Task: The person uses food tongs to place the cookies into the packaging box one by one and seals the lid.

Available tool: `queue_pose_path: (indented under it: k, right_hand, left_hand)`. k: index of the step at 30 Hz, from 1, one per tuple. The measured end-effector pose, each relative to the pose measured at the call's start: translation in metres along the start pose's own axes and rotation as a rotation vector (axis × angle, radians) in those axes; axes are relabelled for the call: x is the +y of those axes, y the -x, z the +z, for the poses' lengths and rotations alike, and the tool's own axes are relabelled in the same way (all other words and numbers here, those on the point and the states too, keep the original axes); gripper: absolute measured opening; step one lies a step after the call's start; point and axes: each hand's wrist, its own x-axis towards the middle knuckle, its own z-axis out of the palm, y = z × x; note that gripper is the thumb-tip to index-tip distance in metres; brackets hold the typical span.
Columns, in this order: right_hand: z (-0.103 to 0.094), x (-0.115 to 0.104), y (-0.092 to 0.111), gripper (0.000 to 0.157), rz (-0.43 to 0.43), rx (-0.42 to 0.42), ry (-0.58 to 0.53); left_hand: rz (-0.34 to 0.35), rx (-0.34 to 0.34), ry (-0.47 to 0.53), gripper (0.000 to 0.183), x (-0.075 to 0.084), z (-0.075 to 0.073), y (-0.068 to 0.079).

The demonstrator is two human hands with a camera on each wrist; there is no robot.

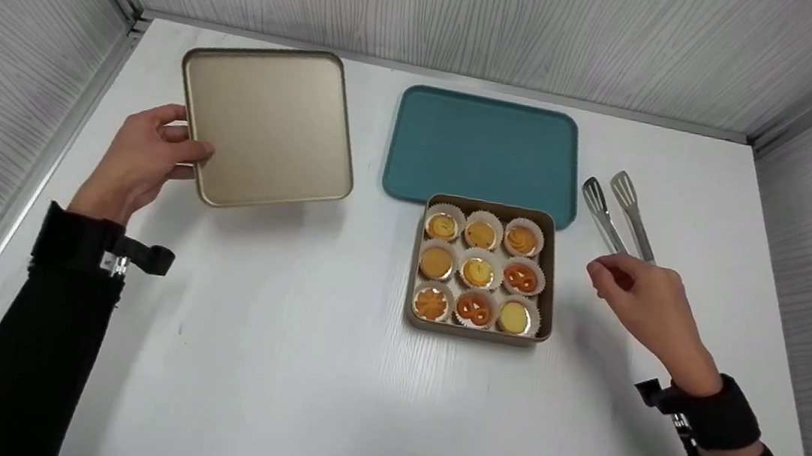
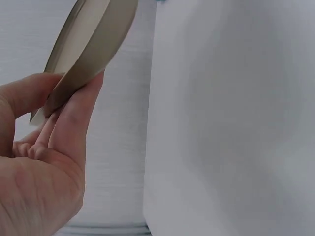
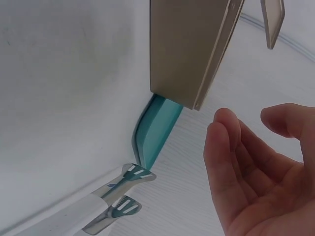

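Observation:
At the left, my left hand [image 1: 149,156] pinches the edge of a square gold tin lid [image 1: 269,127], thumb on its inner face, fingers beneath. The left wrist view has the lid [image 2: 93,44] tilted, nearly edge-on, between thumb and fingers. A square gold tin [image 1: 476,331] stands at the centre with several small pastries [image 1: 478,272] in white paper cups. My right hand [image 1: 643,306] hovers right of the tin, overlapping the handle end of slotted metal tongs [image 1: 634,210]. In the right wrist view, thumb and loosely bent fingers [image 3: 221,172] stand apart with nothing between them.
A teal rectangular tray [image 1: 486,149] lies behind the tin, whose back edge overlaps it in the head view. The white table [image 1: 269,380] is bounded by grey wood-grain panels [image 1: 428,19] at the back and both sides.

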Motion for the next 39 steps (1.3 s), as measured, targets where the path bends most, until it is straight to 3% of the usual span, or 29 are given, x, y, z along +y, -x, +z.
queue_pose_path:
  k: [3,6,12,15,18,22,28,34,39]
  right_hand:
    - [-0.004,-0.003,-0.003,0.022,-0.015,0.016,-0.004]
    - [-0.005,-0.008,-0.007,0.025,-0.019,0.014,-0.013]
    - [0.0,-0.017,-0.015,0.025,-0.038,-0.009,-0.04]
    - [0.004,-0.021,-0.018,0.025,-0.051,-0.02,-0.061]
    - [0.006,-0.025,-0.02,0.027,-0.048,-0.037,-0.114]
    - [0.009,-0.029,-0.023,0.04,0.0,-0.103,-0.236]
    - [0.013,-0.035,-0.028,0.058,0.104,-0.222,-0.498]
    - [0.017,-0.036,-0.032,0.068,0.16,-0.263,-0.682]
    - [0.021,-0.033,-0.035,0.072,0.22,-0.298,-0.827]
  left_hand:
    - [0.057,0.021,0.066,0.037,-0.002,0.028,0.003]
    - [0.108,0.028,0.068,0.035,-0.003,0.056,0.006]
    - [0.197,0.037,-0.082,0.038,-0.005,0.101,0.014]
    - [0.28,0.07,-0.17,0.039,-0.007,0.118,0.019]
    - [0.422,0.107,-0.243,0.038,-0.01,0.137,0.024]
    - [0.661,0.139,-0.331,0.035,-0.015,0.161,0.029]
    - [0.987,0.119,-0.424,0.025,-0.024,0.188,0.033]
    - [1.204,0.072,-0.432,0.034,-0.032,0.208,0.034]
    - [1.37,0.031,-0.493,0.043,-0.038,0.214,0.036]
